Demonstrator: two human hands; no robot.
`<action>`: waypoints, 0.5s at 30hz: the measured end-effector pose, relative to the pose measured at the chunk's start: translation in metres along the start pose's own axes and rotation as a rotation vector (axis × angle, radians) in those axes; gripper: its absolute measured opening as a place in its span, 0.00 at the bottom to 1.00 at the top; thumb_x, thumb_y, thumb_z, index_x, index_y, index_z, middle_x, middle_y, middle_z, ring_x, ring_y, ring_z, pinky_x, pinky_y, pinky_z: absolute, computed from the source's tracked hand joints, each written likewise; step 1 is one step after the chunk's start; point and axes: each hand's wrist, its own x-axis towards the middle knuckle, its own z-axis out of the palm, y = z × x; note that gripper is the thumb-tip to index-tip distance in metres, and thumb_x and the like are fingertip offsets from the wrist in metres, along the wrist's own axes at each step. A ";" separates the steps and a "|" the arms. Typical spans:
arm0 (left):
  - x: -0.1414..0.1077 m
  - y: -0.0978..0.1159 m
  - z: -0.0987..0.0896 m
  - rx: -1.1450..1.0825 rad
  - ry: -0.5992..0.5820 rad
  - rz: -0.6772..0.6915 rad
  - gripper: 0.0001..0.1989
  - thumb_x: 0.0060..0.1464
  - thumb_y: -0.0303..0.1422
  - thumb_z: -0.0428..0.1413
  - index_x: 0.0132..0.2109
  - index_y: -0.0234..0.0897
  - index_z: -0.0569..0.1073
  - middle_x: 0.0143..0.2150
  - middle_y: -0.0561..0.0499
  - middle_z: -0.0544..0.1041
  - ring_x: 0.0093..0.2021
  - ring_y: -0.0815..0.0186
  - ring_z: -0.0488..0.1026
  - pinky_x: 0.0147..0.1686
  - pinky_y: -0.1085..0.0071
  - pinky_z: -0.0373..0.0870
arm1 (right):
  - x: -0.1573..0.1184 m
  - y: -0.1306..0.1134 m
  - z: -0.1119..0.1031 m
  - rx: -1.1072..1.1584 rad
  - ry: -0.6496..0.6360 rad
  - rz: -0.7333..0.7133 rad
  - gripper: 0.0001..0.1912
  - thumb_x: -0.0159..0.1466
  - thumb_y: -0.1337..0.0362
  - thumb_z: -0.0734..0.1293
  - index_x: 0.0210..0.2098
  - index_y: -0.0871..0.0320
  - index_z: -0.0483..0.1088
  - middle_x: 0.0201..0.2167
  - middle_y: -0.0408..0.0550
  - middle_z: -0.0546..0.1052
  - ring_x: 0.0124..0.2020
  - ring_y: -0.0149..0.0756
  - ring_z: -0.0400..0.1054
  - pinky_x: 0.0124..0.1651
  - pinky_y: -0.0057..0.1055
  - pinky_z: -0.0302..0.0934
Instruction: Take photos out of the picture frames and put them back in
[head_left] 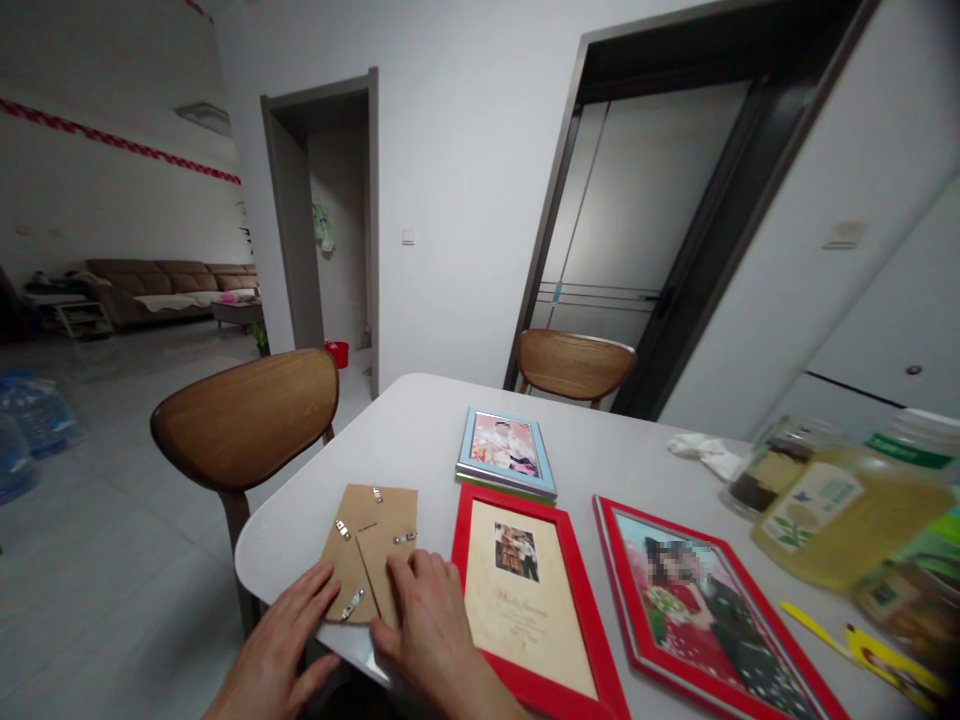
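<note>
A brown backing board (367, 550) with several metal clips and a slanting slit lies near the table's front edge. My left hand (281, 640) rests at its left side, fingertips on the edge, thumb spread away, fingers stretched. My right hand (435, 620) has its fingers bent over the board's lower right part and its thumb at the bottom edge. Beside that hand lies a red photo frame (574, 600) with a cream insert. Behind it sits a light blue photo frame (469, 440); a second red photo frame (622, 600) holding a portrait lies farther right.
On the right stand a bottle of yellow liquid (847, 520) and a glass jar (780, 465), with a crumpled white tissue (705, 453) nearby. A yellow tool (817, 628) lies before them. Wooden chairs (255, 420) stand around the white table (420, 410).
</note>
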 end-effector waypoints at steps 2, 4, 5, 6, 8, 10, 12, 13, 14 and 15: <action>0.000 -0.006 -0.001 -0.034 0.037 0.014 0.22 0.48 0.37 0.53 0.51 0.47 0.63 0.54 0.48 0.64 0.53 0.57 0.61 0.49 0.62 0.61 | -0.001 -0.001 0.001 0.122 -0.001 0.005 0.18 0.46 0.67 0.63 0.38 0.58 0.65 0.37 0.50 0.66 0.40 0.39 0.59 0.43 0.36 0.54; 0.003 -0.004 -0.006 -0.091 0.035 0.054 0.20 0.48 0.36 0.53 0.50 0.48 0.65 0.53 0.49 0.65 0.52 0.58 0.63 0.48 0.64 0.63 | -0.006 0.001 -0.007 0.242 0.002 -0.009 0.20 0.46 0.70 0.62 0.40 0.58 0.64 0.38 0.50 0.65 0.40 0.36 0.59 0.44 0.32 0.56; 0.006 0.000 -0.010 -0.125 0.029 0.078 0.19 0.48 0.36 0.53 0.50 0.48 0.64 0.54 0.49 0.64 0.52 0.58 0.63 0.48 0.64 0.62 | -0.010 0.003 -0.014 0.278 0.007 -0.021 0.22 0.45 0.70 0.61 0.41 0.58 0.64 0.39 0.50 0.64 0.41 0.36 0.59 0.44 0.32 0.56; 0.009 0.008 -0.015 -0.161 0.024 0.105 0.20 0.49 0.37 0.53 0.51 0.48 0.63 0.55 0.49 0.63 0.53 0.59 0.61 0.49 0.64 0.62 | -0.016 0.008 -0.022 0.294 0.015 -0.033 0.22 0.45 0.70 0.61 0.42 0.58 0.64 0.40 0.50 0.64 0.42 0.36 0.60 0.45 0.32 0.56; 0.019 0.030 -0.023 -0.235 0.015 0.165 0.21 0.50 0.37 0.52 0.52 0.49 0.61 0.57 0.49 0.59 0.55 0.59 0.58 0.51 0.62 0.60 | -0.031 0.023 -0.039 0.269 0.037 -0.040 0.21 0.46 0.69 0.61 0.41 0.58 0.64 0.41 0.51 0.64 0.44 0.37 0.60 0.47 0.33 0.55; 0.033 0.058 -0.027 -0.316 -0.016 0.237 0.22 0.51 0.38 0.52 0.54 0.47 0.58 0.58 0.48 0.57 0.57 0.59 0.54 0.52 0.61 0.57 | -0.048 0.047 -0.056 0.200 0.059 -0.022 0.20 0.47 0.66 0.61 0.41 0.58 0.66 0.43 0.52 0.64 0.45 0.39 0.60 0.48 0.33 0.56; 0.049 0.086 -0.025 -0.386 -0.067 0.311 0.23 0.50 0.37 0.52 0.54 0.42 0.58 0.58 0.46 0.57 0.57 0.59 0.53 0.53 0.62 0.55 | -0.063 0.075 -0.070 0.102 0.090 0.020 0.19 0.49 0.63 0.61 0.41 0.58 0.67 0.44 0.53 0.65 0.46 0.40 0.61 0.47 0.34 0.58; 0.057 0.099 -0.021 -0.397 -0.106 0.314 0.22 0.50 0.35 0.53 0.52 0.41 0.59 0.58 0.45 0.57 0.57 0.60 0.54 0.53 0.63 0.55 | -0.069 0.088 -0.075 0.058 0.118 0.046 0.19 0.50 0.61 0.61 0.41 0.58 0.67 0.44 0.54 0.65 0.46 0.41 0.62 0.47 0.35 0.58; 0.065 0.110 -0.017 -0.392 -0.160 0.296 0.21 0.48 0.34 0.54 0.50 0.39 0.61 0.58 0.44 0.58 0.57 0.60 0.54 0.53 0.63 0.56 | -0.074 0.099 -0.080 0.019 0.138 0.068 0.19 0.50 0.60 0.61 0.41 0.58 0.68 0.44 0.54 0.66 0.45 0.41 0.63 0.46 0.35 0.59; 0.072 0.119 -0.012 -0.381 -0.205 0.280 0.20 0.46 0.32 0.55 0.49 0.38 0.63 0.57 0.44 0.59 0.56 0.60 0.55 0.53 0.64 0.56 | -0.078 0.109 -0.083 -0.014 0.156 0.088 0.19 0.50 0.59 0.61 0.41 0.58 0.68 0.43 0.54 0.67 0.44 0.41 0.63 0.46 0.35 0.60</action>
